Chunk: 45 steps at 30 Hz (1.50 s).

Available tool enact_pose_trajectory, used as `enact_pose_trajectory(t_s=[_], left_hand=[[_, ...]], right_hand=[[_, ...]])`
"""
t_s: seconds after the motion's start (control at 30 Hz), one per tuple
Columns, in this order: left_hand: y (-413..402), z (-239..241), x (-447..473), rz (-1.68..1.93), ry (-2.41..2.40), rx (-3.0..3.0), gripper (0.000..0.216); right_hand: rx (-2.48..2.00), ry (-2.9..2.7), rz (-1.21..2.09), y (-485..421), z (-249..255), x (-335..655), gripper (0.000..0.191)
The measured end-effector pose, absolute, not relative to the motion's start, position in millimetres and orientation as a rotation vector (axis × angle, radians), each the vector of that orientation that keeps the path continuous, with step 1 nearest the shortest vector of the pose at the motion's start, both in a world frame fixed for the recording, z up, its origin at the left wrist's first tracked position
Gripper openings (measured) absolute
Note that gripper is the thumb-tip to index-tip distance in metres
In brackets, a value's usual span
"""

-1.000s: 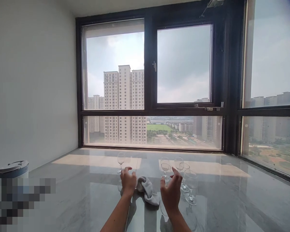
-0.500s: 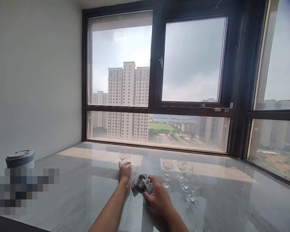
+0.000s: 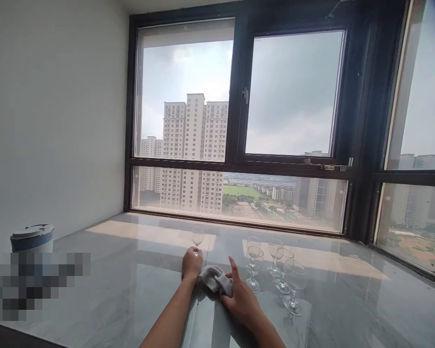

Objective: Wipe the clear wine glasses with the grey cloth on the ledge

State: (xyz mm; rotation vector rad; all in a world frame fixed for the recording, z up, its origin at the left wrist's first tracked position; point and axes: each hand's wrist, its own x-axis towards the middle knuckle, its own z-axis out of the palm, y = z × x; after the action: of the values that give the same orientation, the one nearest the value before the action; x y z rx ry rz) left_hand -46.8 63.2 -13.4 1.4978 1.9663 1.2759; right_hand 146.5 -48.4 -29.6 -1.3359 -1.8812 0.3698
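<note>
My left hand [image 3: 192, 263] pinches the stem of a small clear wine glass [image 3: 198, 235], its bowl upright above my fingers. The glass's foot is hidden behind the hand. Close by on the right, my right hand [image 3: 241, 295] grips a crumpled grey cloth [image 3: 214, 279] between thumb and fingers, with the index finger pointing up. The cloth bunches between both hands, and I cannot tell whether it touches the left one. Just beyond my right hand, several more stemmed glasses stand upright, the closest being a wine glass [image 3: 294, 285].
The glossy grey marble surface [image 3: 130, 290] runs up to a dark-framed window [image 3: 235, 166]. At the far left stands a lidded paper cup [image 3: 32, 237], partly covered by a pixelated patch. A white wall [image 3: 58, 121] rises behind it.
My left hand and its glass have shifted slightly right. My right hand has closed on the cloth and its index finger now points up; the cloth is bunched differently. The view has moved slightly.
</note>
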Motion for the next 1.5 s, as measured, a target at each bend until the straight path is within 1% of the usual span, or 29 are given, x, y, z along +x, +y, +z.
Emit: enact_pose_trajectory(t_s=[0.07,0.2,0.33,0.5,0.6,0.7,0.87,0.93,1.17,1.37,1.43,1.5], left_hand=[[61.6,-13.7,-45.7,1.285,1.961,1.515,0.016],[60.0,-14.3,-43.5,1.268,1.945,1.57,0.021],[57.0,-14.2,-40.0,1.205,1.895,1.711,0.01],[48.7,-12.3,-33.8,1.19,1.909,1.815,0.017],[42.5,-9.8,-29.7,1.2,1.919,1.882,0.023],[36.6,-7.0,-25.3,1.193,1.905,1.962,0.022],[25.9,-2.2,-16.2,1.161,1.868,2.096,0.019],[21.1,-0.1,-11.5,1.147,1.819,2.18,0.02],[7.6,8.2,-0.4,1.113,1.691,2.34,0.019],[-12.1,22.8,1.2,1.016,1.836,2.359,0.019],[-15.6,22.8,1.7,1.028,1.838,2.281,0.019],[-13.7,18.9,2.2,1.159,1.707,1.979,0.017]], right_hand=[[-1.326,-1.873,0.348,-48.0,-30.7,146.7,0.102],[-1.313,-1.864,0.326,-47.7,-31.5,146.6,0.103],[-1.338,-1.86,0.3,-48.5,-29.2,146.6,0.098],[-1.369,-1.795,0.21,-48.1,-24.1,147.4,0.09],[-1.354,-1.711,0.16,-47.3,-20.5,148.1,0.081],[-1.306,-1.626,0.102,-48.0,-15.7,149.6,0.069],[-1.137,-1.42,-0.158,-50.3,-8.6,153.9,0.055],[-1.135,-1.408,-0.197,-50.2,-7.7,154.7,0.053],[-1.162,-1.474,-0.16,-46.7,-11.2,154.4,0.05],[-1.131,-1.503,-0.223,-40.7,-16.3,159.1,0.045],[-1.103,-1.517,-0.239,-39.7,-16.3,160.0,0.045],[-1.08,-1.524,-0.243,-40.2,-15.0,159.8,0.047]])
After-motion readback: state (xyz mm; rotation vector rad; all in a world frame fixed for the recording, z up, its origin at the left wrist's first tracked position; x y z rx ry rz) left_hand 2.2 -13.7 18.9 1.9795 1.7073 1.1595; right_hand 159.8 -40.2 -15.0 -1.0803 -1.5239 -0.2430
